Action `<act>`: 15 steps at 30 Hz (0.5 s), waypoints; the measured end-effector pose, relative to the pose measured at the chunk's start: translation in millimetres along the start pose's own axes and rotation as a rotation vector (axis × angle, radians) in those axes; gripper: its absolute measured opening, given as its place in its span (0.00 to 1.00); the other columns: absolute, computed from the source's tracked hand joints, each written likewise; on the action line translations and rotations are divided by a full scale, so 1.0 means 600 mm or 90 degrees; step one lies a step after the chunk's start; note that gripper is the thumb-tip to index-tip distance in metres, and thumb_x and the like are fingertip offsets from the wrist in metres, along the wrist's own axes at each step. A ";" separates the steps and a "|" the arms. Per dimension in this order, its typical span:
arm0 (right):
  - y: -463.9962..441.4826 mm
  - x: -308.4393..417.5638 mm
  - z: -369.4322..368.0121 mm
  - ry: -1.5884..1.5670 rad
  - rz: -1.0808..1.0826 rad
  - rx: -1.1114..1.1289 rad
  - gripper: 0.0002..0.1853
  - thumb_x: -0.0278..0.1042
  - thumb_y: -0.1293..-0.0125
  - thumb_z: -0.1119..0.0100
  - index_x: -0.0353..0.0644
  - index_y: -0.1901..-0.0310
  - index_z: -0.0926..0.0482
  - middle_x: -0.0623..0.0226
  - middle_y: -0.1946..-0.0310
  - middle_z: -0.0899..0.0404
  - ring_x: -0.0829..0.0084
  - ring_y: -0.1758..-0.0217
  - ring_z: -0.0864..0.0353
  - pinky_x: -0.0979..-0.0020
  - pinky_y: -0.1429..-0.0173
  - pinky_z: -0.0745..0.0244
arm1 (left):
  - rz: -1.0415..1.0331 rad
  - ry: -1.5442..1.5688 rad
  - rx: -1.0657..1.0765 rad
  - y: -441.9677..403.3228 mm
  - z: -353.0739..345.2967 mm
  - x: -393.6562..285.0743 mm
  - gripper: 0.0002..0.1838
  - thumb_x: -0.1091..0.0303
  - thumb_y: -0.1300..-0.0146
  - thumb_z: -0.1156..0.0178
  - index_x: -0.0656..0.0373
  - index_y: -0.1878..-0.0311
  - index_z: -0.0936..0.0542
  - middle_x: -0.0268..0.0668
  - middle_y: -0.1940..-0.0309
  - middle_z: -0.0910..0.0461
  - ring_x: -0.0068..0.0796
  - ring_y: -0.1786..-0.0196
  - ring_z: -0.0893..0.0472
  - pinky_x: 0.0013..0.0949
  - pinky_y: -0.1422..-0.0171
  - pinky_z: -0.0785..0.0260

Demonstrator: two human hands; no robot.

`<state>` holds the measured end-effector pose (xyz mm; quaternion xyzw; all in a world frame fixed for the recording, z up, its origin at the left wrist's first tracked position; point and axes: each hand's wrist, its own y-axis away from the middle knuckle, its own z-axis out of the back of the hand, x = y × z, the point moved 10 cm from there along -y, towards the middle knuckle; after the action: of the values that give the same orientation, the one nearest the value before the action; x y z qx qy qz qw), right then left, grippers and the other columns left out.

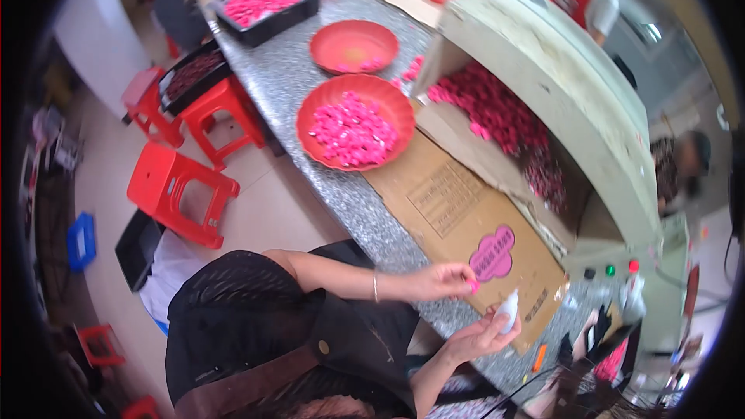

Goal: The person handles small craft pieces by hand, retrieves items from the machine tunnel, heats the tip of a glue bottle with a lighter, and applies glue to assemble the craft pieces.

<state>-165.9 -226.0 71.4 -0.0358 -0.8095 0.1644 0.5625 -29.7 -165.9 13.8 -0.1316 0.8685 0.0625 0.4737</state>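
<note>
My left hand (442,281), with a thin bracelet at the wrist, pinches a small bright pink piece (472,285) at its fingertips. Just below it in the head view, my right hand (483,335) is closed around a small white squeeze bottle (508,311), its nozzle pointing up. Both hands are over a flattened cardboard sheet (423,202) with a pink cloud-shaped label (493,254). The exact shape of the pink piece is too small to make out.
Beyond the cardboard stands a pale machine housing (543,54) with dark pink pieces (497,112) inside. A red bowl (403,136) of pink pieces and a second red bowl (355,45) sit on the speckled counter (272,85). Red stools (174,190) stand alongside. Other people are in the background.
</note>
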 end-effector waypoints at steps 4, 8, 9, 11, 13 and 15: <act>0.026 0.033 -0.054 0.068 0.116 -0.025 0.18 0.40 0.31 0.49 0.35 0.49 0.35 0.58 0.57 0.31 0.72 0.57 0.31 0.71 0.54 0.34 | 0.043 0.121 -0.051 -0.002 -0.027 0.052 0.07 0.66 0.33 0.44 0.56 0.55 0.26 0.28 0.60 0.25 0.16 0.57 0.27 0.24 0.53 0.31; 0.062 0.059 -0.110 0.133 0.189 0.015 0.20 0.43 0.33 0.48 0.34 0.53 0.36 0.56 0.54 0.35 0.67 0.53 0.33 0.66 0.49 0.34 | 0.059 0.195 -0.072 -0.006 -0.042 0.067 0.08 0.67 0.33 0.44 0.57 0.55 0.26 0.29 0.60 0.25 0.17 0.57 0.26 0.25 0.53 0.31; 0.066 0.059 -0.121 0.096 0.202 0.017 0.20 0.44 0.34 0.47 0.34 0.55 0.36 0.56 0.55 0.35 0.66 0.53 0.34 0.64 0.48 0.35 | 0.051 0.198 -0.074 -0.007 -0.042 0.064 0.08 0.67 0.34 0.44 0.57 0.54 0.26 0.29 0.60 0.25 0.17 0.58 0.26 0.25 0.53 0.31; 0.070 0.061 -0.126 0.127 0.226 0.052 0.19 0.44 0.35 0.47 0.34 0.57 0.36 0.56 0.56 0.36 0.65 0.51 0.35 0.62 0.47 0.36 | 0.037 0.208 -0.080 -0.008 -0.039 0.060 0.08 0.67 0.34 0.44 0.58 0.54 0.26 0.30 0.60 0.24 0.17 0.58 0.26 0.25 0.53 0.31; 0.068 0.067 -0.129 0.126 0.232 0.046 0.19 0.43 0.36 0.46 0.34 0.58 0.35 0.55 0.57 0.35 0.65 0.52 0.34 0.62 0.47 0.36 | 0.024 0.216 -0.086 -0.010 -0.035 0.054 0.08 0.67 0.34 0.43 0.59 0.54 0.25 0.30 0.60 0.24 0.18 0.58 0.25 0.26 0.53 0.31; 0.066 0.071 -0.127 0.103 0.207 0.055 0.18 0.42 0.37 0.44 0.33 0.59 0.34 0.55 0.57 0.34 0.64 0.53 0.33 0.62 0.47 0.35 | 0.019 0.224 -0.088 -0.013 -0.032 0.051 0.09 0.68 0.34 0.43 0.59 0.54 0.25 0.31 0.60 0.24 0.18 0.58 0.25 0.26 0.53 0.30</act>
<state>-115.9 -161.2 121.4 -0.1552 -0.7374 0.2844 0.5926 -58.7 -182.7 -1.4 -0.1597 0.9335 0.1053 0.3034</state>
